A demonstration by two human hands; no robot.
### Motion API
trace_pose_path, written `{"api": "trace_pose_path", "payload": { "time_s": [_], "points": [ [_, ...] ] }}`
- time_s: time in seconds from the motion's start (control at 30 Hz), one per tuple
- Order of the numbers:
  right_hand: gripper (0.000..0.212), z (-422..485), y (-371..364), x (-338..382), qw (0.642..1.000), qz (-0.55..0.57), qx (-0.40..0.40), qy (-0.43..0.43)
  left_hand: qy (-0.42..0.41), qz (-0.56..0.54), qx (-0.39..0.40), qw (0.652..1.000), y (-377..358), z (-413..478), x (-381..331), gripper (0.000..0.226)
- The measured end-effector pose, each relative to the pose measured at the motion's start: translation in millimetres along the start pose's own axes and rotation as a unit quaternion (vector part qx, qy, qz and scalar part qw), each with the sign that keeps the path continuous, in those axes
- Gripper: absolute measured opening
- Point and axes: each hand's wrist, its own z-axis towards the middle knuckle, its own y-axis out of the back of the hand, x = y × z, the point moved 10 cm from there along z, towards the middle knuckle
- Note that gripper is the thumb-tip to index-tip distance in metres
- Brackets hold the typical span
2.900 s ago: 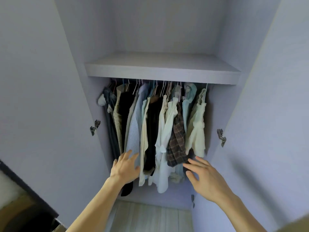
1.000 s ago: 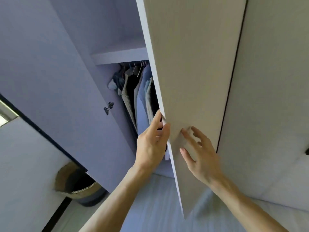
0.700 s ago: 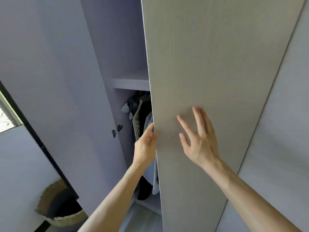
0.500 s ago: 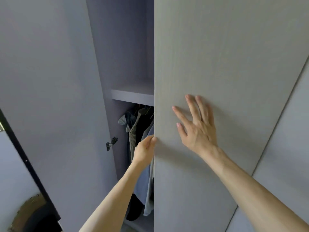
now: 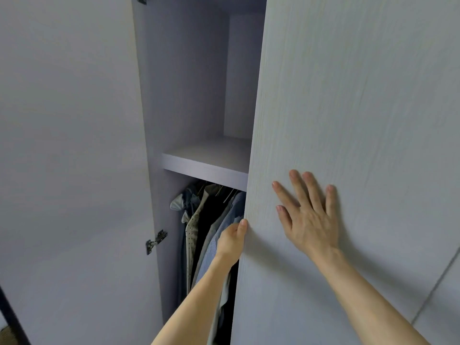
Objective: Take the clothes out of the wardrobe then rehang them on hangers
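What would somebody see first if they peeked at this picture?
Probably the big pale wardrobe door filling the right side, with the right hand spread flat on it. Next, the left hand gripping that door's edge in the middle. Behind it, in the dark gap under the shelf, shirts hang in a row.

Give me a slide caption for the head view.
Right hand flat on the wardrobe door, left hand gripping its edge, hanging clothes visible through the gap.
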Motion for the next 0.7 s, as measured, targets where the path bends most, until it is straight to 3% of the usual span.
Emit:
{"api": "trace_pose_path", "payload": {
  "time_s": [0.2, 0.33, 0.43, 0.57, 0.7],
  "points": [
    [0.055, 1, -4, 1, 1.000, -0.001, 0.008, 0.005, 0.016, -0.014, -0.010, 1.000, -6, 5, 5, 0.050],
    [0.059, 0, 8, 1, 0.997, 0.055, 0.047, 0.001, 0.014, 0.052, 0.028, 0.998, -8, -14, 5, 0.031],
    [0.063, -12, 24, 12, 0.989, 0.127, 0.072, 0.001, 0.005, 0.126, 0.053, 0.991, 7, -40, 23, 0.040],
    [0.057, -35, 52, 48, 0.942, 0.318, 0.102, -0.028, -0.015, 0.245, 0.007, 0.969, 74, -90, 55, 0.040],
    [0.050, -42, 70, 116, 0.870, 0.468, 0.153, -0.007, 0.035, 0.300, -0.078, 0.950, 184, -162, 89, 0.035]
  ]
}}
